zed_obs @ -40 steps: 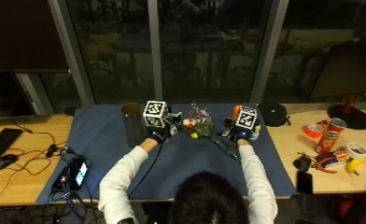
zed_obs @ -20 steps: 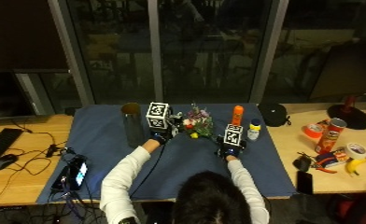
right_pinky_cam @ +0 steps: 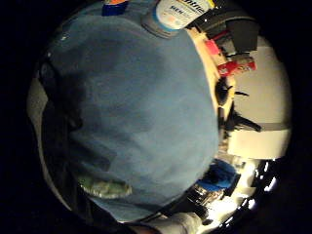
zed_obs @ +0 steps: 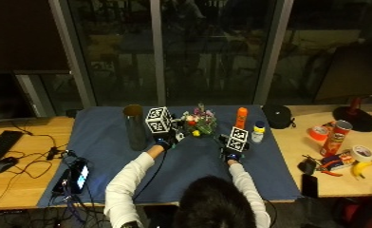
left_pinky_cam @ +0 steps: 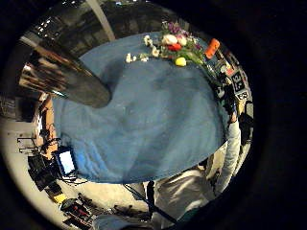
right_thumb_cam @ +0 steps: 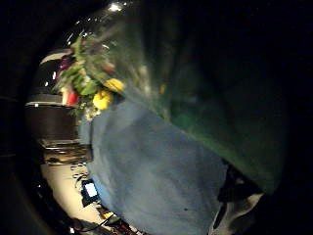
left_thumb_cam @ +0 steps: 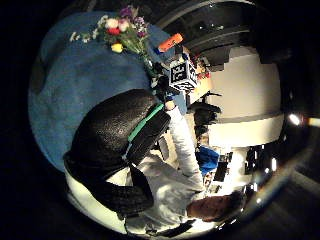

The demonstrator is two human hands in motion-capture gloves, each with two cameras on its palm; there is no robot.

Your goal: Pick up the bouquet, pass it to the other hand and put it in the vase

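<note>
The bouquet (zed_obs: 199, 122), with mixed red, yellow, white and purple flowers, lies across the back middle of the blue cloth (zed_obs: 192, 171). Its green stems run toward my right hand (zed_obs: 231, 153), which grips their end. The stems (right_thumb_cam: 195, 98) fill the right thumb side palm view, with the flower heads (right_thumb_cam: 93, 83) beyond. The left palm views show the bouquet (left_pinky_cam: 175, 45) and the right hand (left_pinky_cam: 229, 98) at its stems. My left hand (zed_obs: 162, 141) is just left of the flowers and holds nothing. The tall dark vase (zed_obs: 134, 126) stands upright to its left.
An orange bottle (zed_obs: 241, 117) and a small white bottle (zed_obs: 257, 132) stand right of the bouquet. A black pouch (zed_obs: 277, 115), a red can (zed_obs: 338, 137), tape and a banana lie at the right. A phone (zed_obs: 80, 175) sits at the cloth's left edge.
My right hand has drawn back toward me and slightly left, from beside the flowers to the stem end. The left hand and the vase have stayed put.
</note>
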